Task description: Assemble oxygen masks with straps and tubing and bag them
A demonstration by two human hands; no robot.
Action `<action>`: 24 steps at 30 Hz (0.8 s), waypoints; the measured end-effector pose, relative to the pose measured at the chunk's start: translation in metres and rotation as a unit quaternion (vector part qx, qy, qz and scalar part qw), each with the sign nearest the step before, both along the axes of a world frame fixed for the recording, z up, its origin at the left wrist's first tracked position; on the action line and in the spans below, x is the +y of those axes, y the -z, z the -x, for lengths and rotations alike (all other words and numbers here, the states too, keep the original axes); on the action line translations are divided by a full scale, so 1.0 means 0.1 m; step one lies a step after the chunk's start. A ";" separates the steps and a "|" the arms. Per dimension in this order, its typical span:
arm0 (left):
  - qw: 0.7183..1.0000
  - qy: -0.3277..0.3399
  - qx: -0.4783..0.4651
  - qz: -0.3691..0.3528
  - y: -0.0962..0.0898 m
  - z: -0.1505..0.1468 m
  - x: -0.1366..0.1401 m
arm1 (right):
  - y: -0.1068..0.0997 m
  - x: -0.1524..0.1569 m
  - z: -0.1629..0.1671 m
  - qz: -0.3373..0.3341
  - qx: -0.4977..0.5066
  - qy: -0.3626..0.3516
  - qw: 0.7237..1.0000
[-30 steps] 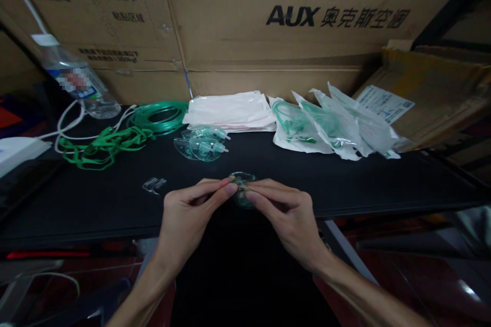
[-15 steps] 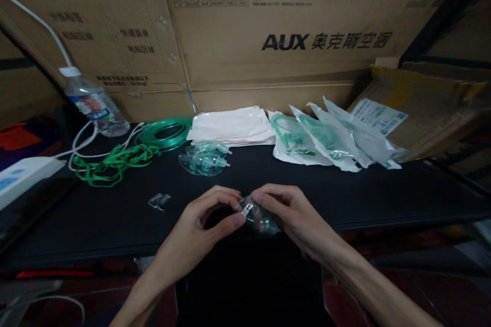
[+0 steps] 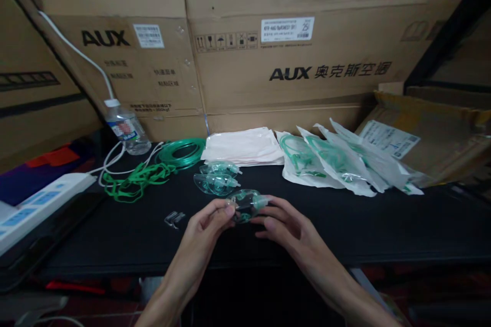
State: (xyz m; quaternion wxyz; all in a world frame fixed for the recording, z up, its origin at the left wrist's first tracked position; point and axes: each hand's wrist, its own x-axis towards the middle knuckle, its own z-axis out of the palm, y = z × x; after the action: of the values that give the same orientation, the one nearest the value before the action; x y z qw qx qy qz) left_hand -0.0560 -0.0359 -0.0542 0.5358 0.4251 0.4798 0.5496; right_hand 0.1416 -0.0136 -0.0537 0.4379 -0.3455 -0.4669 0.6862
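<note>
My left hand (image 3: 213, 219) pinches the narrow left end of a clear green-tinted oxygen mask (image 3: 245, 205) between thumb and fingers. The mask is held just above the black tabletop, its connector pointing right. At that connector is my right hand (image 3: 282, 222), its fingers apart and the nearest ones touching or almost touching the mask. Just beyond the held mask lie two similar oxygen masks (image 3: 217, 184), their connectors also to the right. Several small shiny metal strips (image 3: 175, 219) rest on the table left of my left hand.
Behind are a white stack of flat pouches (image 3: 243, 147), several packed mask sets (image 3: 337, 161), green elastic straps (image 3: 134, 181) and coiled green tubing (image 3: 180, 153). A bottle (image 3: 128, 130) and a power strip (image 3: 46, 204) stand left. Cardboard boxes (image 3: 238, 89) back the table (image 3: 383, 225).
The mask is turned so its connector faces right, and it has moved forward over the table. My right hand's fingers have spread from their pinch. The view has tilted up.
</note>
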 end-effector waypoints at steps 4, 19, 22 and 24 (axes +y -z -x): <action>0.998 0.046 0.045 0.011 -0.04 0.01 -0.03 | 0.08 0.05 0.06 -0.044 -0.024 0.001 0.999; 0.737 -0.156 0.644 -0.131 -0.38 1.81 0.58 | 0.17 0.31 -0.06 -0.038 -0.030 -0.063 0.997; 0.724 -0.122 0.667 -0.128 -0.36 2.05 0.87 | 0.17 0.31 -0.06 -0.045 -0.034 -0.074 0.996; 0.719 -0.111 0.674 -0.128 -0.36 2.11 1.00 | 0.17 0.31 -0.06 -0.049 -0.037 -0.076 0.995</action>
State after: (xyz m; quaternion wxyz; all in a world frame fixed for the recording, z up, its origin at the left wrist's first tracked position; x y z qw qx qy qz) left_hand -0.2673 0.0641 -0.0179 -0.0535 0.6916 0.6827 0.2297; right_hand 0.1477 0.0169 -0.0706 0.3831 -0.3127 -0.5408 0.6804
